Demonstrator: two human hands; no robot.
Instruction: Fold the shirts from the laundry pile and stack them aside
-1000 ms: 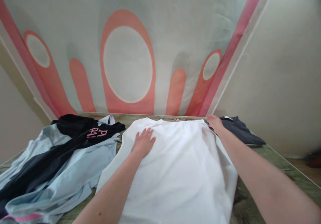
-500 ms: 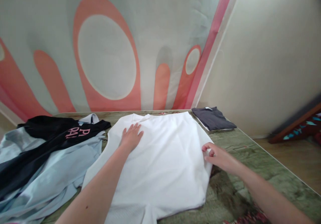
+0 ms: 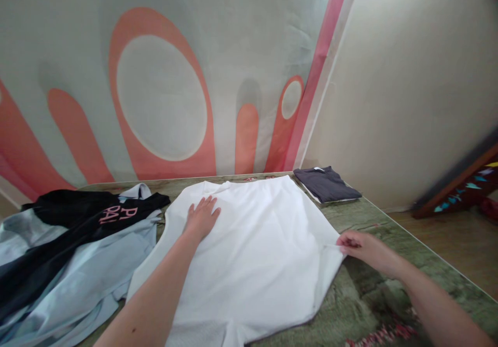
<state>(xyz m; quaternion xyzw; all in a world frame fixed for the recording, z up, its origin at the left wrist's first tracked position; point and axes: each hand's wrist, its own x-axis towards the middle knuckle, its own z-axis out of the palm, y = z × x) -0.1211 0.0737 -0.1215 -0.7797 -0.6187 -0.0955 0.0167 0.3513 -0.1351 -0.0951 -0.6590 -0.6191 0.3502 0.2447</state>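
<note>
A white T-shirt (image 3: 257, 248) lies spread out in front of me. My left hand (image 3: 202, 218) rests flat on its upper left part, fingers spread. At the shirt's right edge, my right hand (image 3: 352, 246) pinches a corner of the fabric, pulled outward to the right, away from the body of the shirt. The lower end of the shirt runs out of view at the bottom, and my left forearm hides some of its left side.
Loose black and pale blue clothes (image 3: 85, 253) lie heaped on the left. A folded dark grey garment (image 3: 327, 183) sits at the back right, on something white. The table cover (image 3: 373, 285) has a wood-like pattern. A wall with orange shapes (image 3: 175, 168) rises behind.
My right hand has moved to the right and drawn the shirt's right edge outward into a point. My left hand has stayed on the shirt. The view has shifted slightly.
</note>
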